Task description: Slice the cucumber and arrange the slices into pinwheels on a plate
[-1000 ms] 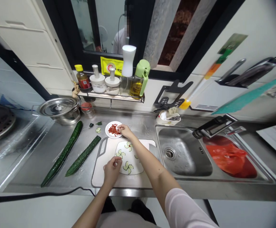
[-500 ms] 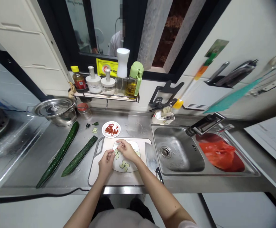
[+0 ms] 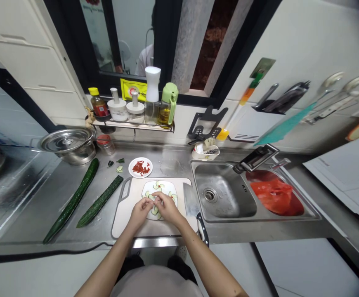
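A white plate (image 3: pixel 150 187) lies on a pale cutting board (image 3: pixel 125 218), with thin cucumber slices (image 3: pixel 159 185) fanned in small groups and small red bits on some of them. Over the plate's near half, my left hand (image 3: pixel 141 210) and my right hand (image 3: pixel 167 208) are close together. Both have thumb and fingers pinched; whatever is between the fingertips is too small to make out. At the board's right lies a kitchen knife (image 3: pixel 190 200) with a black handle. Behind the board, a small white dish (image 3: pixel 130 169) holds small red pieces (image 3: pixel 141 167), perhaps goji berries.
Two long items lie left of the board: a whole cucumber (image 3: pixel 72 200) and a cut cucumber (image 3: pixel 100 201). Behind them is a lidded steel pot (image 3: pixel 77 152). To the right is a sink (image 3: pixel 229 198) with a red bag (image 3: pixel 272 196). A condiment shelf (image 3: pixel 130 124) hangs behind.
My right hand has come down from the plate's far side towards its near half, and the hands are closer together. The far slices are now uncovered. The view has turned slightly right.
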`<act>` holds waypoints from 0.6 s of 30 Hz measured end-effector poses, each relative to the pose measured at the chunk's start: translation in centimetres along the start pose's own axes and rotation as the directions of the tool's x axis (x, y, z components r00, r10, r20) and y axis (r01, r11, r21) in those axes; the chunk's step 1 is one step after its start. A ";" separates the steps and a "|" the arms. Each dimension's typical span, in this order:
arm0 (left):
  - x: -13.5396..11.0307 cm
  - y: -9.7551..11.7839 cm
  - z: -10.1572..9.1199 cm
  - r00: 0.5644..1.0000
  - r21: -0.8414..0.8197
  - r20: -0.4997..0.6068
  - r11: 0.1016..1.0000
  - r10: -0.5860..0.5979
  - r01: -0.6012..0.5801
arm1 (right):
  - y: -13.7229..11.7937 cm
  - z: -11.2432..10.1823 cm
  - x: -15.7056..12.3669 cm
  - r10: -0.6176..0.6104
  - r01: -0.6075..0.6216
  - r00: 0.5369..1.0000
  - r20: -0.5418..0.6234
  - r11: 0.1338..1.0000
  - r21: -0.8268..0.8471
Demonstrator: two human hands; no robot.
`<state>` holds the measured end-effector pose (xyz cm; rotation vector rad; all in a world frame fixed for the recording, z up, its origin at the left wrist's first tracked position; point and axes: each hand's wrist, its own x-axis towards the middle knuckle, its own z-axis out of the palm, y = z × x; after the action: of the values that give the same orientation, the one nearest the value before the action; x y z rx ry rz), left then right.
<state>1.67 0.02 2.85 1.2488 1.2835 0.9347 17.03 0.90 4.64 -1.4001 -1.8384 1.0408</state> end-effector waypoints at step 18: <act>-0.8 1.8 -0.7 1.000 0.489 -0.003 0.872 0.028 -0.023 | -0.6 -2.1 -0.9 -0.101 0.100 0.995 -0.002 0.989 -0.111</act>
<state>1.15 -0.36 4.85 1.6539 1.5759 0.6465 18.71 0.45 6.21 -1.3566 -1.9661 0.8940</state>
